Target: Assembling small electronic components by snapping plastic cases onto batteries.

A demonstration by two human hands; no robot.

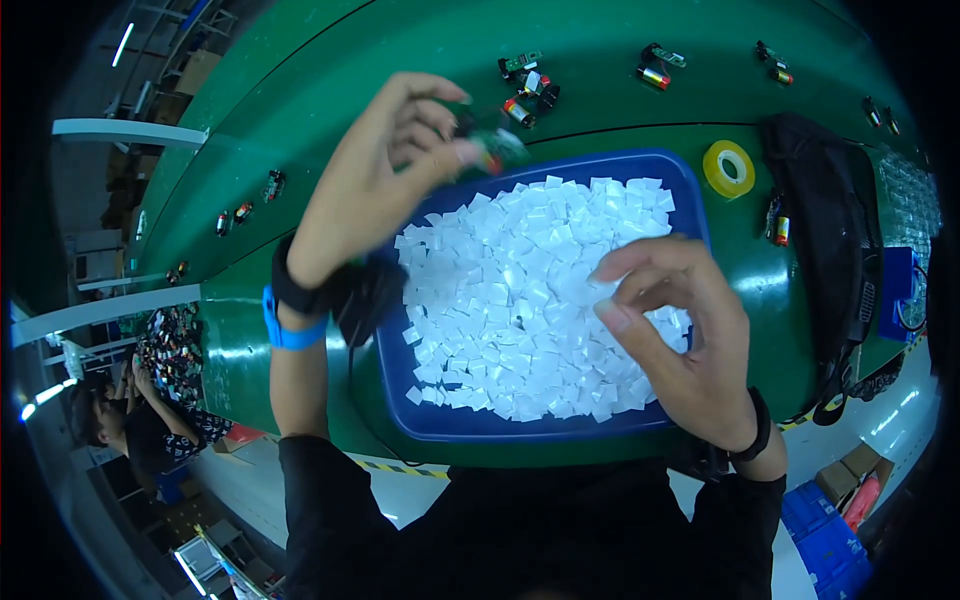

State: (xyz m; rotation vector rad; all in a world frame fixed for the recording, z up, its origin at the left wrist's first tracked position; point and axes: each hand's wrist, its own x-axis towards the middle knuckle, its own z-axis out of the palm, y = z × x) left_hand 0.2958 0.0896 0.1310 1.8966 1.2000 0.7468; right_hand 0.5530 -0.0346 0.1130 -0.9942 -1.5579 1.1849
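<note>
My left hand (385, 180) is raised over the far left corner of a blue tray (540, 430). It pinches a small green circuit board (503, 146) with a red part on it, smeared by motion. Many small white square pieces (500, 320) fill the tray. Above their right side, my right hand (690, 335) is curled with thumb and forefinger toward each other. A pale white piece (598, 287) seems to sit between those fingertips, though it blends with the pile behind it. Dark bands circle both wrists, and a blue one is on the left.
Several battery-and-board assemblies (655, 77) lie spaced along the green surface beyond the tray. Yellow tape (728, 168) and a black bag (825, 240) are at the right, near a blue box (898, 290). Far left, another person (150, 430) works beside a pile of similar parts (170, 355).
</note>
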